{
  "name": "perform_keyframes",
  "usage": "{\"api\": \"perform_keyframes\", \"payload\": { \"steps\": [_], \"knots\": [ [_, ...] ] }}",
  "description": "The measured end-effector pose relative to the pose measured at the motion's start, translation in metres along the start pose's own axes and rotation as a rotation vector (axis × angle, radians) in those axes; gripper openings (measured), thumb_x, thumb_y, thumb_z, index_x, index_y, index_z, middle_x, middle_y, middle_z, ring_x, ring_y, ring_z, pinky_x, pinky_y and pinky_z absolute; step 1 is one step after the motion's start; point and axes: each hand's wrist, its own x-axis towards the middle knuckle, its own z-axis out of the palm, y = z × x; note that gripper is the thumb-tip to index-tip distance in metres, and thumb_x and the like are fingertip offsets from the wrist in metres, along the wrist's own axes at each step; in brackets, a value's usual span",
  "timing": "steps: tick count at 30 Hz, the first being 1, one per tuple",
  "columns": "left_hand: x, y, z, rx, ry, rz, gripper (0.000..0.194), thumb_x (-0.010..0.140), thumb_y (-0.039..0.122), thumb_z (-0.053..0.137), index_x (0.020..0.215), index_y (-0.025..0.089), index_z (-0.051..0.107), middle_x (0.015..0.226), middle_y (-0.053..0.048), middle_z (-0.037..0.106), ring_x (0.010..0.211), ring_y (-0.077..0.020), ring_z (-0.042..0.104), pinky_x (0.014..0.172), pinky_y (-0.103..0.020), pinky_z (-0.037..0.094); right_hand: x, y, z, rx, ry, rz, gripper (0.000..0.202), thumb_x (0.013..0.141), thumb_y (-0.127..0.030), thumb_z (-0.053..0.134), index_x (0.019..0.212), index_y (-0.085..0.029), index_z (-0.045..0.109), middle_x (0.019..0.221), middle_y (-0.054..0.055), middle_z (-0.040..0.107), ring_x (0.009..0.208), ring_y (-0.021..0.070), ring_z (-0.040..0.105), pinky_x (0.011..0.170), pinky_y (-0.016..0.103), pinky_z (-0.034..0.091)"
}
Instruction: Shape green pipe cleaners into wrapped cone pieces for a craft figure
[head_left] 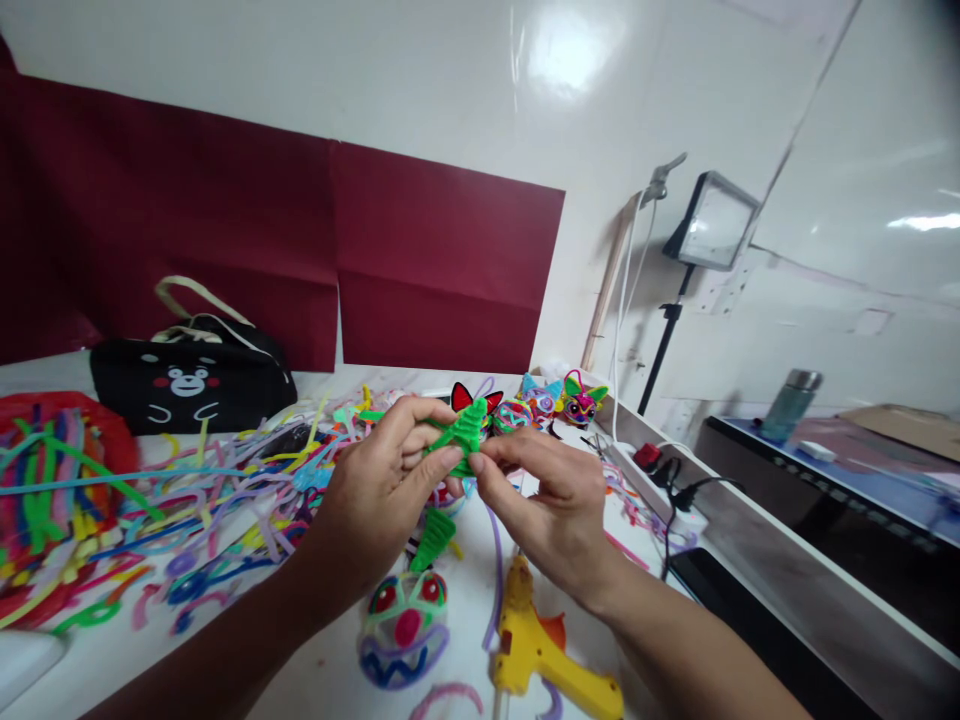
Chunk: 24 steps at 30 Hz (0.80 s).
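A green cone-like piece of wound pipe cleaner (468,428) is held up above the table between both hands. My left hand (397,470) is closed round its left side, thumb on its lower edge. My right hand (551,490) pinches its lower right corner between thumb and forefinger. Below them, a second green triangular piece (433,538) touches the top of a clear round ornament (403,628) with red eyes, a red nose and a purple-and-blue mouth. To the right of the ornament lies a yellow glue gun (529,650).
Loose pipe cleaners (247,490) cover the left side near a red bag (67,500) and a black bag (191,380). Finished ornaments (581,400) stand at the back. A power strip (675,500) and black phone-like slab (750,620) lie right.
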Motion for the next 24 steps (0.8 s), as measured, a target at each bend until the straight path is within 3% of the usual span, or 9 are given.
{"api": "perform_keyframes", "payload": {
  "steps": [5, 9, 15, 21, 24],
  "knots": [
    [0.000, -0.001, 0.000, 0.024, 0.014, 0.001, 0.022, 0.081, 0.024, 0.061, 0.101, 0.022, 0.053, 0.069, 0.003, 0.067, 0.067, -0.0148, 0.068, 0.057, -0.021, 0.052, 0.000, 0.001, 0.000, 0.004, 0.026, -0.007, 0.011, 0.081, -0.014, 0.061, 0.073, -0.019, 0.067, 0.064, 0.000, 0.064, 0.055, 0.0106, 0.055, 0.055, 0.025, 0.046],
    [0.004, 0.002, -0.001, 0.002, 0.058, 0.024, 0.019, 0.081, 0.028, 0.062, 0.098, 0.021, 0.058, 0.079, 0.000, 0.070, 0.067, -0.0148, 0.069, 0.060, -0.021, 0.055, 0.002, 0.002, 0.000, 0.088, 0.032, 0.145, 0.012, 0.080, -0.016, 0.062, 0.069, -0.018, 0.066, 0.060, 0.000, 0.063, 0.053, 0.0106, 0.056, 0.053, 0.025, 0.047],
    [0.008, 0.003, -0.006, 0.098, 0.117, 0.067, 0.008, 0.082, 0.026, 0.060, 0.082, 0.019, 0.064, 0.074, 0.002, 0.067, 0.057, -0.0107, 0.065, 0.054, -0.017, 0.052, 0.002, 0.006, 0.002, 0.238, 0.018, 0.330, 0.009, 0.079, -0.020, 0.063, 0.071, -0.016, 0.066, 0.062, 0.001, 0.065, 0.052, 0.0104, 0.058, 0.049, 0.022, 0.048],
    [0.008, 0.000, -0.010, 0.064, 0.174, 0.020, 0.011, 0.079, 0.027, 0.065, 0.086, 0.019, 0.065, 0.087, -0.001, 0.070, 0.069, -0.0118, 0.067, 0.060, -0.018, 0.053, 0.001, 0.009, 0.004, 0.288, 0.022, 0.398, 0.011, 0.079, -0.023, 0.064, 0.071, -0.016, 0.067, 0.062, 0.002, 0.066, 0.051, 0.0106, 0.058, 0.047, 0.022, 0.047],
    [0.010, 0.001, -0.010, -0.002, 0.214, -0.011, 0.023, 0.074, 0.028, 0.070, 0.094, 0.019, 0.064, 0.088, -0.002, 0.069, 0.075, -0.0146, 0.068, 0.064, -0.020, 0.055, 0.002, 0.009, 0.005, 0.317, 0.027, 0.435, 0.012, 0.078, -0.024, 0.065, 0.070, -0.016, 0.066, 0.059, 0.001, 0.065, 0.050, 0.0107, 0.057, 0.047, 0.022, 0.047]
  ]
}}
